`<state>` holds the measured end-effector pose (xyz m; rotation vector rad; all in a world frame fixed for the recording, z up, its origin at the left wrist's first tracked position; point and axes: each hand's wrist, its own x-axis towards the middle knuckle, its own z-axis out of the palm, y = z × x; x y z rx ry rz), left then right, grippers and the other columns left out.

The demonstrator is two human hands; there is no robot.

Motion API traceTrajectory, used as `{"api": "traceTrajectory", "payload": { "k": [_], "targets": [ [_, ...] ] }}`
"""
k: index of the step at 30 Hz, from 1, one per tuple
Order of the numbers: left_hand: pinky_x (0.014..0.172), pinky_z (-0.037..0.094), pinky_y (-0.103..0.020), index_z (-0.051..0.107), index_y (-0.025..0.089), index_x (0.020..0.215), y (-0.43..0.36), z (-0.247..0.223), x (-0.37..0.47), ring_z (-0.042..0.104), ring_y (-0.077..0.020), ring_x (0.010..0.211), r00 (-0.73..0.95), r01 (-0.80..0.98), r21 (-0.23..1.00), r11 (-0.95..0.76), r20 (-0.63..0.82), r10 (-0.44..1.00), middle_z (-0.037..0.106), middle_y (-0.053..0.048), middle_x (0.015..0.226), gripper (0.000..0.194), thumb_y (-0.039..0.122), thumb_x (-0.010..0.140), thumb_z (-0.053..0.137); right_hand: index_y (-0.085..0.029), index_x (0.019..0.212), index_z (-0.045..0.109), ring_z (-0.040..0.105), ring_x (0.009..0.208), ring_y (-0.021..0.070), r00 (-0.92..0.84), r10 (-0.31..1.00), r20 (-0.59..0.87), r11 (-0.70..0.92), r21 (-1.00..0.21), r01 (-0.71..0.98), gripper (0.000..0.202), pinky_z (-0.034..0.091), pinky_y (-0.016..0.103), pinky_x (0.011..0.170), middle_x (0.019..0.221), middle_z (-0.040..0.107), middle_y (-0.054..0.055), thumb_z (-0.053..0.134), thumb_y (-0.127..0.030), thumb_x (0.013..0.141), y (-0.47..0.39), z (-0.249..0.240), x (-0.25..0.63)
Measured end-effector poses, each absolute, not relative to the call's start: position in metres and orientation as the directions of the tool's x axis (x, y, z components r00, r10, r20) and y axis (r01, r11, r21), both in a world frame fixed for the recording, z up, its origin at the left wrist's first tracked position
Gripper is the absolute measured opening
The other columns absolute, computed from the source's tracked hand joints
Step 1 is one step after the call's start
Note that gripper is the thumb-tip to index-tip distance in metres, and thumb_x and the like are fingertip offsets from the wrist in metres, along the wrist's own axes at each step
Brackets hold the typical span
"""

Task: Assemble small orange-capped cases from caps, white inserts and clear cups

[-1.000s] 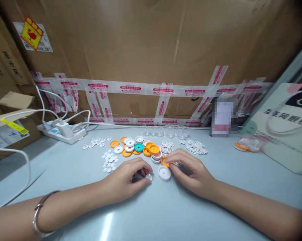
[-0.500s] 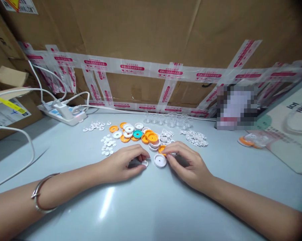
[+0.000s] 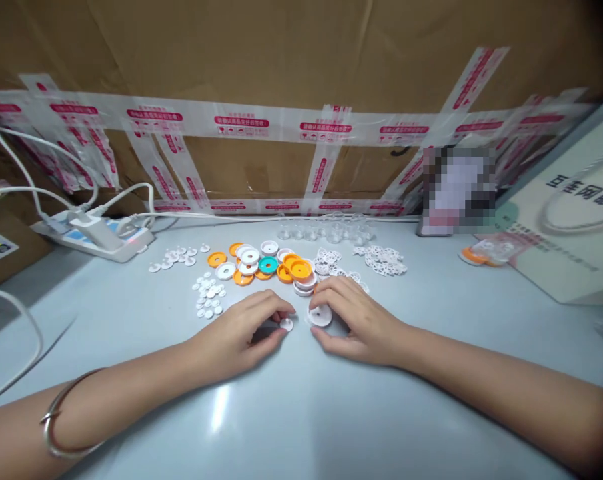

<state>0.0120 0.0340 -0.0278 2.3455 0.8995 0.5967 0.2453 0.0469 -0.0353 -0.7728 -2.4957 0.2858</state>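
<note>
Between the fingertips and thumb of my left hand [image 3: 255,329] is a small white disc [image 3: 287,325], low over the table. My right hand [image 3: 354,320] curls round a larger white round plastic piece with a raised rim and a small centre hole [image 3: 320,316]. Its fingers are at the far edge and its thumb at the near edge. Just beyond both hands lies a cluster of similar rimmed pieces, with orange ones [image 3: 301,269], white ones [image 3: 226,271] and a teal one [image 3: 268,265]. An orange piece is partly hidden behind my right fingers.
Small white discs [image 3: 209,293] and small white pegged pieces [image 3: 179,257] lie at left. White lacy pieces [image 3: 380,260] and clear domes [image 3: 311,233] sit at the back. A power strip [image 3: 101,239] with cables stands left; a cardboard box [image 3: 261,167] lines the back.
My right hand has moved from the orange piece to the white rimmed piece and closed round it. My left hand still holds the small disc. The camera view has shifted slightly.
</note>
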Motion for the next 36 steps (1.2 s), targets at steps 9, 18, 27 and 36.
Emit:
{"api": "traceTrajectory", "payload": {
  "k": [9, 18, 27, 36],
  "targets": [
    [0.076, 0.045, -0.026, 0.055, 0.018, 0.102, 0.031, -0.015, 0.01, 0.055, -0.0149, 0.087, 0.603, 0.506, 0.527, -0.682, 0.349, 0.717, 0.06, -0.005, 0.095, 0.019, 0.022, 0.083, 0.052, -0.019, 0.096, 0.05, 0.049, 0.093, 0.02, -0.691, 0.583, 0.427, 0.812, -0.333, 0.48, 0.02, 0.037, 0.035, 0.08, 0.099, 0.056, 0.007, 0.057, -0.018, 0.077, 0.041, -0.032, 0.249],
    [0.061, 0.042, -0.023, 0.062, 0.017, 0.088, 0.089, 0.014, -0.059, 0.056, -0.0134, 0.072, 0.28, 0.754, 0.474, -0.455, 0.395, 0.875, 0.065, -0.003, 0.084, 0.02, 0.032, 0.084, 0.05, -0.02, 0.094, 0.052, 0.049, 0.09, 0.0197, -0.694, 0.611, 0.382, 0.792, -0.317, 0.523, 0.017, 0.037, 0.034, 0.078, 0.096, 0.055, 0.006, 0.058, -0.021, 0.079, 0.042, -0.027, 0.258],
    [0.069, 0.046, -0.025, 0.06, 0.017, 0.099, 0.103, -0.002, -0.067, 0.058, -0.0158, 0.083, 0.484, 0.732, 0.341, -0.589, 0.348, 0.803, 0.063, -0.007, 0.095, 0.023, 0.026, 0.088, 0.042, -0.02, 0.088, 0.054, 0.049, 0.085, 0.0183, -0.731, 0.58, 0.36, 0.814, -0.289, 0.504, 0.008, 0.037, 0.034, 0.076, 0.091, 0.054, 0.006, 0.049, -0.015, 0.084, 0.045, -0.027, 0.256],
    [0.073, 0.043, -0.03, 0.062, 0.014, 0.087, 0.107, -0.022, -0.04, 0.055, -0.0185, 0.082, 0.581, 0.74, 0.121, -0.662, 0.382, 0.719, 0.062, -0.01, 0.087, 0.021, 0.018, 0.088, 0.042, -0.02, 0.088, 0.055, 0.051, 0.087, 0.0182, -0.733, 0.568, 0.374, 0.823, -0.278, 0.496, 0.009, 0.039, 0.034, 0.077, 0.092, 0.055, 0.006, 0.049, -0.016, 0.084, 0.043, -0.027, 0.255]
  ]
}}
